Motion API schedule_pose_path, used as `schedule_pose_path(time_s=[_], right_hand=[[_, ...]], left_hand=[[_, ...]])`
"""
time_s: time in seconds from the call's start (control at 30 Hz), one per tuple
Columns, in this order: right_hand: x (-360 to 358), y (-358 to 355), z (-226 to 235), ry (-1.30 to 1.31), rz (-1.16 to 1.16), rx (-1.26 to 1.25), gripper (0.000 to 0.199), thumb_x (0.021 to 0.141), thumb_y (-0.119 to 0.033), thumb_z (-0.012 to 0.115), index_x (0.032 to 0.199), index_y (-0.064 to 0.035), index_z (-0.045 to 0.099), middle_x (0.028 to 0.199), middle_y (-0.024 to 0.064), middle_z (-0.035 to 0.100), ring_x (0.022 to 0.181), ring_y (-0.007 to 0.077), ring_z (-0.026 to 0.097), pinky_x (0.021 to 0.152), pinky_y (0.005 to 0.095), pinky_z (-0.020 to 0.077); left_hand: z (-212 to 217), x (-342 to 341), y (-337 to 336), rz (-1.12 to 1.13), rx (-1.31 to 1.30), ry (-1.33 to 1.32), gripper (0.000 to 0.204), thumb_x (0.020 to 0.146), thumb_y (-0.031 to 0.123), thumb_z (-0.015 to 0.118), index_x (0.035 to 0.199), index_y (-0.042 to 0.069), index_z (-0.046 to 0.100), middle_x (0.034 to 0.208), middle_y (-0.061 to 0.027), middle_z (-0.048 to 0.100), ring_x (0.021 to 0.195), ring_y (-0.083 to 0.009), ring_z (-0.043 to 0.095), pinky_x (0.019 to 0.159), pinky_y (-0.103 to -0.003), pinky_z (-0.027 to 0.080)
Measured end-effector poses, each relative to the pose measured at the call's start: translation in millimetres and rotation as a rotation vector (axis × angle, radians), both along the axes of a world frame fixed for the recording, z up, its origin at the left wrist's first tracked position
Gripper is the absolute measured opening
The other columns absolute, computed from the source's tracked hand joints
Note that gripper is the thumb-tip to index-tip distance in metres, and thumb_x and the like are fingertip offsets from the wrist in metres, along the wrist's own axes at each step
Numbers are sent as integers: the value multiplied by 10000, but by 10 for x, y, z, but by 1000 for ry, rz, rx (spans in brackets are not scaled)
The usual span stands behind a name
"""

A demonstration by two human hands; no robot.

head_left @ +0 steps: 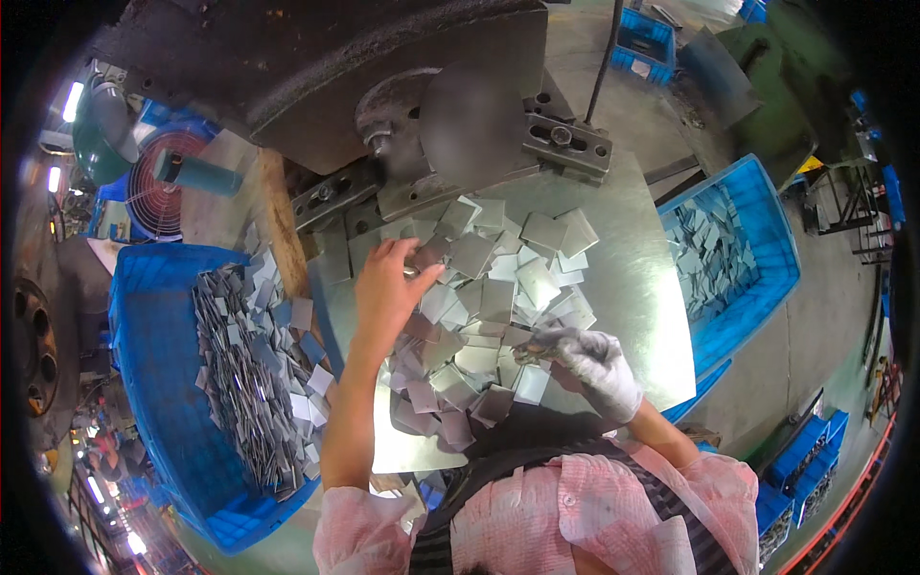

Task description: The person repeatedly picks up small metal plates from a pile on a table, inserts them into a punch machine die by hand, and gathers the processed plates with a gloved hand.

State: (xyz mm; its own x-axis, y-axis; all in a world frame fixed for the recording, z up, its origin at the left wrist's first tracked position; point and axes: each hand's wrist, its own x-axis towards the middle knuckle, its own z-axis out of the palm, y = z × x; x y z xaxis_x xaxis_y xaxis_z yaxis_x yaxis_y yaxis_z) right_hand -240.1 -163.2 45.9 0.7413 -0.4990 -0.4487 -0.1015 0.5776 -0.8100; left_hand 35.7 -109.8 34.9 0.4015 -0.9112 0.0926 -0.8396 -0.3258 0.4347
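Observation:
A loose pile of thin, square metal plates (496, 299) lies on a flat metal worktable (632, 259) in front of me. My left hand (385, 292) is bare and reaches over the pile's left side. Its thumb and fingers are apart, next to a few plates, and I see nothing gripped between them. Over the pile's right side is my right hand (596, 369), in a white glove with darkened fingertips. Those fingers are pinched together at a small dark, shiny thing (533, 351), too unclear to name.
A heavy dark press (326, 86) with bolted clamps (565, 142) stands at the table's far side. Blue crates holding metal plates flank the table, one on the left (153, 383) and one on the right (778, 240). A wooden strip (280, 220) and a fan (158, 187) are at the left.

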Motion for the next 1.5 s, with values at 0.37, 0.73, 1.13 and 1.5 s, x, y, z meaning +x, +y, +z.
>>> schedule_pose_path(time_s=[0.37, 0.73, 1.13, 1.5], right_hand=[[708, -716, 58, -160, -5, -477, 420, 857, -286, 555, 1173, -17, 491, 932, 67, 589, 725, 140, 612, 596, 248, 507], [1539, -1067, -65, -165, -399, 116, 351, 833, -204, 581, 1101, -9, 464, 844, 140, 609, 608, 216, 605, 560, 318, 514], [228, -527, -46, -142, -390, 321, 249, 871, -211, 515, 1037, -32, 469, 821, 155, 599, 658, 208, 610, 569, 282, 511], [43, -426, -87, -333, -300, 509, 255, 865, -201, 480, 1040, -16, 501, 1009, 188, 582, 757, 235, 629, 590, 305, 528]], left_hand=[[298, 69, -123, 47, 199, 200, 236, 726, 204, 664, 841, 14, 584, 648, -100, 589, 540, -211, 563, 506, -333, 408], [177, 128, -500, 376, -359, 1374, 150, 808, 174, 614, 840, 28, 592, 726, -114, 645, 544, -138, 609, 502, -192, 468], [17, -57, -1028, 611, -623, 1564, 185, 764, 131, 654, 819, -17, 557, 733, -131, 616, 589, -176, 616, 491, -204, 492], [44, -214, -386, -72, -117, 266, 341, 673, 253, 724, 907, 44, 589, 880, -74, 561, 741, -210, 574, 609, -303, 467]])
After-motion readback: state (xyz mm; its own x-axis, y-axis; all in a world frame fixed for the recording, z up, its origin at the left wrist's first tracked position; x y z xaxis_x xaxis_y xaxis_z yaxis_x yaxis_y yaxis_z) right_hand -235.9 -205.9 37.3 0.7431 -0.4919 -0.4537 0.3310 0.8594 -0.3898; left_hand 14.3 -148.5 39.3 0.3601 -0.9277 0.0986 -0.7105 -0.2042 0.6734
